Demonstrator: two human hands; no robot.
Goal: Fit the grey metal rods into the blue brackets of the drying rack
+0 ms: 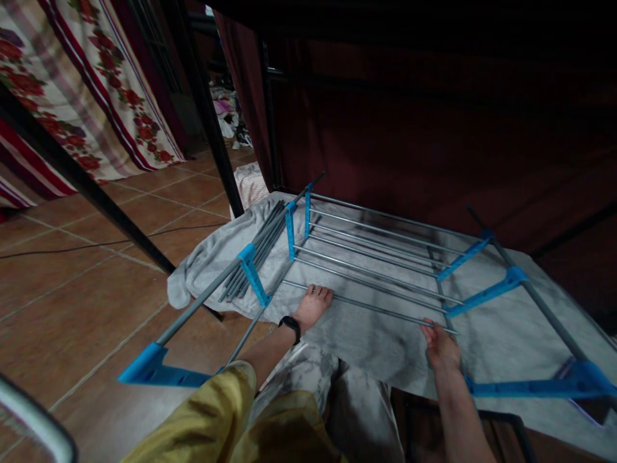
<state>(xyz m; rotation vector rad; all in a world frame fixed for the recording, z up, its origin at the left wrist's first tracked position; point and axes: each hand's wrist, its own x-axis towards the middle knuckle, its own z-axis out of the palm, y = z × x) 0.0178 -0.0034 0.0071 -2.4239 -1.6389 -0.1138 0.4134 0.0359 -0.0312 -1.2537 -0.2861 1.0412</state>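
Observation:
A grey metal drying rack with blue plastic joints lies flat on a grey cloth. My left hand wears a black wristband and curls its fingers round the nearest thin rod near its left end. Further right on the same rod, my right hand is closed on the rod close to a blue joint. A bundle of loose grey rods rests at the rack's left side.
The floor is brown tile. A black pole slants across the left. Flowered curtains hang at the back left, and dark red fabric rises behind the rack. Blue rack feet stick out toward me.

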